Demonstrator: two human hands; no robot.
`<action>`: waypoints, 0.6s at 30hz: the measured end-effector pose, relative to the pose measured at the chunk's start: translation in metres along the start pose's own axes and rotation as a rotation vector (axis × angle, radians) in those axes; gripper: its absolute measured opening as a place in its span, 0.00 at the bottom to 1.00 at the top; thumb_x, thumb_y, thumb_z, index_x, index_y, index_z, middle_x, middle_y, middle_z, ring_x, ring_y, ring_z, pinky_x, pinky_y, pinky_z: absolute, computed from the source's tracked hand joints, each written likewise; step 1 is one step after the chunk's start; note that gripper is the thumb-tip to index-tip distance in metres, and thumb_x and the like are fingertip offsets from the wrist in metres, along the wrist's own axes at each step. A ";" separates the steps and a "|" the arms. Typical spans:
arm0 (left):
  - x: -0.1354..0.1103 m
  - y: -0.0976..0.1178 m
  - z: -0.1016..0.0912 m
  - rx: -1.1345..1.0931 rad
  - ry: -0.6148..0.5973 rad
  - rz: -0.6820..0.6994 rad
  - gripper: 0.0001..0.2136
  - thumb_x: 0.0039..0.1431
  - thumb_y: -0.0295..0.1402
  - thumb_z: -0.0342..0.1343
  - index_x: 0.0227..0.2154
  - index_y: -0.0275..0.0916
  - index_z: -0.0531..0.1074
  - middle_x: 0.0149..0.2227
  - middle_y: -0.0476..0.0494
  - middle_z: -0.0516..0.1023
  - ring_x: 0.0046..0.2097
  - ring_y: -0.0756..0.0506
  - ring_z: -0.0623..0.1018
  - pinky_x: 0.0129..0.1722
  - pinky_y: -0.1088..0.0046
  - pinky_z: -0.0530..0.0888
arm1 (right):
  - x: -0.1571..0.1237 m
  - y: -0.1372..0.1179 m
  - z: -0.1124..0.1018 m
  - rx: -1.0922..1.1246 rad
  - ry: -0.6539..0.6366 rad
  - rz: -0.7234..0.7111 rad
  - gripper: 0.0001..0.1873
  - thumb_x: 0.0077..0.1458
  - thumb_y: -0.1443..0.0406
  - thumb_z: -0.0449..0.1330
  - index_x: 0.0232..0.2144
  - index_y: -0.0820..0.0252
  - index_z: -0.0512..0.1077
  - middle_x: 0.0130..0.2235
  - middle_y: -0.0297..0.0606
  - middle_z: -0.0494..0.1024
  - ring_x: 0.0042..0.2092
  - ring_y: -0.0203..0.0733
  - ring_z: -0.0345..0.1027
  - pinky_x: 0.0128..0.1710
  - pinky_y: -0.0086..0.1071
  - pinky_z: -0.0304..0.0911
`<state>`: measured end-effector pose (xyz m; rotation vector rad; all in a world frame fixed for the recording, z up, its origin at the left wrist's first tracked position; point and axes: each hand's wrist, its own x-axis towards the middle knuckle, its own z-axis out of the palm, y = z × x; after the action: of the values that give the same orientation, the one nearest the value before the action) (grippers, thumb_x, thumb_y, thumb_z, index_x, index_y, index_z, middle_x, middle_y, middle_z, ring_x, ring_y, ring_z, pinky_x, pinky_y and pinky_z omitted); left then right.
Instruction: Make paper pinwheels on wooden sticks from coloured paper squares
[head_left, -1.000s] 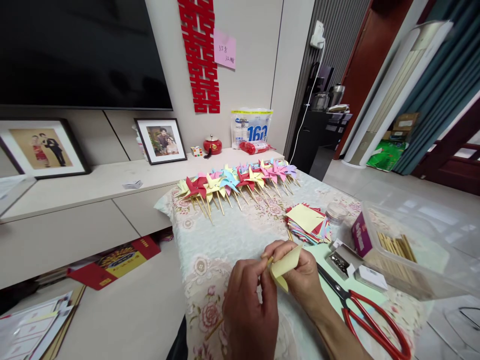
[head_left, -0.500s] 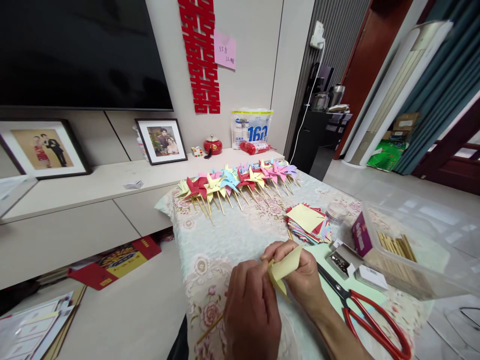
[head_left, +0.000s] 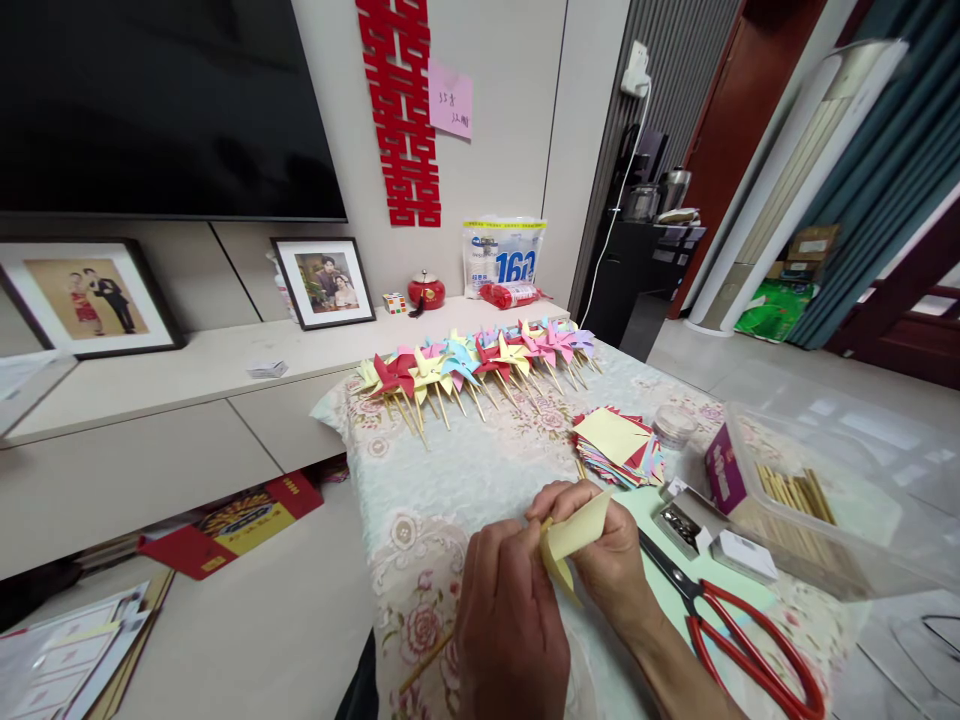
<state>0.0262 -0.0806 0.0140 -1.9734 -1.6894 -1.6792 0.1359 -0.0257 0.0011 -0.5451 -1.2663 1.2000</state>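
The yellow paper (head_left: pixel 582 528) lies between your two hands, over the near part of the surface (head_left: pixel 480 475). It is just to the right of your left hand (head_left: pixel 514 620) and against your right hand (head_left: pixel 611 560), which is the nearer. One flap slants up and to the right across your right fingers; another curls down beneath. The stick (head_left: pixel 426 662) runs at a slant, its free end pointing down and left from under your left hand; where its other end meets the paper is hidden.

Your right grip is closed, pinching the paper near its middle. Your left grip is curled in, apparently around the stick, with its fingertips up against the paper; the knuckles hide the exact contact.

The scissors (head_left: pixel 694 595) lie just right of your right wrist, the paper stack (head_left: pixel 615 440) beyond that hand, and the pinwheels (head_left: pixel 459 362) along the far edge.
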 end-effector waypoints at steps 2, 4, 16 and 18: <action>-0.001 0.002 0.001 -0.009 0.004 -0.012 0.10 0.65 0.22 0.47 0.41 0.42 0.69 0.35 0.44 0.76 0.38 0.44 0.77 0.38 0.68 0.73 | 0.000 0.002 0.000 -0.004 0.008 0.001 0.05 0.55 0.62 0.68 0.31 0.54 0.75 0.36 0.37 0.80 0.38 0.42 0.74 0.40 0.34 0.69; -0.001 0.001 0.001 -0.011 0.004 -0.008 0.10 0.65 0.22 0.47 0.41 0.41 0.69 0.34 0.44 0.75 0.37 0.44 0.76 0.38 0.68 0.73 | -0.001 0.004 0.001 -0.008 0.019 0.000 0.05 0.55 0.63 0.68 0.31 0.53 0.74 0.36 0.37 0.80 0.38 0.42 0.73 0.39 0.33 0.68; -0.001 -0.004 0.002 0.008 0.007 0.018 0.09 0.65 0.23 0.46 0.39 0.41 0.70 0.32 0.44 0.75 0.35 0.44 0.76 0.35 0.69 0.72 | 0.002 0.001 -0.002 -0.180 -0.001 -0.048 0.03 0.56 0.62 0.67 0.35 0.50 0.80 0.40 0.38 0.80 0.44 0.45 0.73 0.43 0.35 0.67; 0.000 -0.007 -0.002 -0.011 -0.036 0.048 0.10 0.64 0.23 0.46 0.39 0.41 0.70 0.32 0.44 0.75 0.35 0.44 0.76 0.34 0.69 0.73 | 0.004 0.000 -0.005 -0.191 -0.026 -0.052 0.03 0.56 0.60 0.67 0.34 0.51 0.80 0.43 0.40 0.79 0.46 0.46 0.71 0.43 0.35 0.67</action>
<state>0.0198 -0.0785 0.0107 -2.0445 -1.6339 -1.6501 0.1394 -0.0210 0.0010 -0.6333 -1.4185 1.0516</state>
